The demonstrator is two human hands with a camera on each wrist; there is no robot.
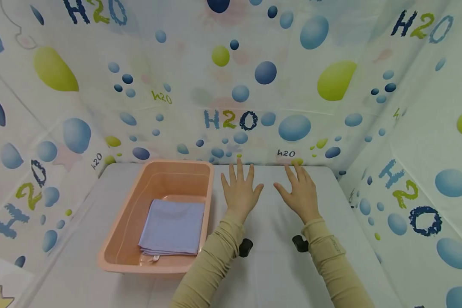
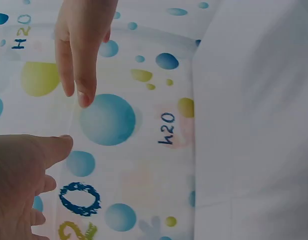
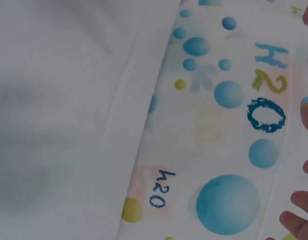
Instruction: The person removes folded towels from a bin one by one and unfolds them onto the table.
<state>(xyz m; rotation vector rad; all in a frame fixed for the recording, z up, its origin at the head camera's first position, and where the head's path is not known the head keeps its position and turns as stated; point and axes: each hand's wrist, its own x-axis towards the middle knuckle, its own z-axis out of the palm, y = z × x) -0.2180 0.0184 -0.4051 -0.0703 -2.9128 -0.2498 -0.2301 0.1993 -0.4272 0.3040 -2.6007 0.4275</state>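
Both hands are raised over the white table (image 1: 269, 273) with fingers spread, holding nothing. The left hand (image 1: 238, 190) is just right of a peach plastic basin (image 1: 148, 268), its back toward the head camera. Beside it, on the right, the right hand (image 1: 301, 192) is held apart with its thumb pointing toward the left one. A folded lavender-blue cloth (image 1: 173, 226) lies in the basin, a small white tag at its near edge. In the left wrist view the left hand (image 2: 19, 172) shows at the lower left, the right hand (image 2: 86, 45) at the top.
White curtains (image 1: 192, 77) printed with blue and green drops and "H2O" lettering stand behind the table and along both sides. A black wrist device (image 1: 245, 248) sits at the left sleeve, and another (image 1: 300, 244) at the right sleeve.
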